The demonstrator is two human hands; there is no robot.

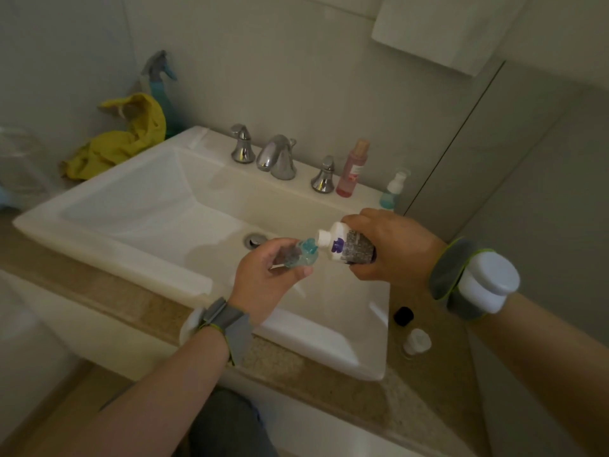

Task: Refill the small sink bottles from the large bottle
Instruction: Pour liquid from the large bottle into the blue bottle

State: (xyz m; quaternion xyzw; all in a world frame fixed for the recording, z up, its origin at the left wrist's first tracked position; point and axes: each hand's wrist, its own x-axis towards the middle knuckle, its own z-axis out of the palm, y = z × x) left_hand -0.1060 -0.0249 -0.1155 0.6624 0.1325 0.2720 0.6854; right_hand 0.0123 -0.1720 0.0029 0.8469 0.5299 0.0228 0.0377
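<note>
Head view: right hand (389, 245) grips the large bottle (349, 247), tipped sideways, white neck touching the mouth of the small teal bottle (301, 257). Left hand (267, 278) curls closed around that small bottle above the sink basin (148, 206).

Bare forearms; grey wristbands (449, 273) edged green carry white pucks (487, 280).
</note>
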